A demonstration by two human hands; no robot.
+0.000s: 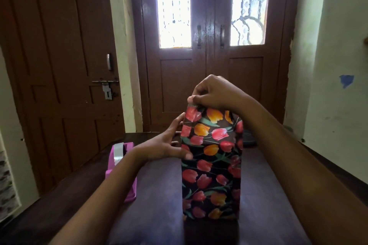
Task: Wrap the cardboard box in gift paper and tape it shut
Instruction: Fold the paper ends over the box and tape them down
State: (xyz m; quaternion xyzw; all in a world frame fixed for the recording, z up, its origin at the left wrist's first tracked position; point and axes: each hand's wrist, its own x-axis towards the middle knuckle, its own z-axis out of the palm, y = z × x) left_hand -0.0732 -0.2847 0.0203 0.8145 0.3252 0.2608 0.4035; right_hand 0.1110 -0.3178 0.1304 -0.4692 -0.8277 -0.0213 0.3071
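Box [211, 165] stands on end on the dark table [155, 195], straight ahead between the two forearms. Its long axis is upright and one broad face is turned to the camera. The left hand [165, 145] lies against its left side about halfway up, fingers spread and fairly straight, thumb pressed on the front face. The right hand [216, 93] sits at the top – thumb and forefinger pinch the gift paper [209, 187] at the upper left corner, the other fingers curled. The paper is glossy and black, printed with red and orange tulips and green leaves. Left of the box, well apart, lies a pink plastic tape dispenser [127, 185] – it holds a grey roll
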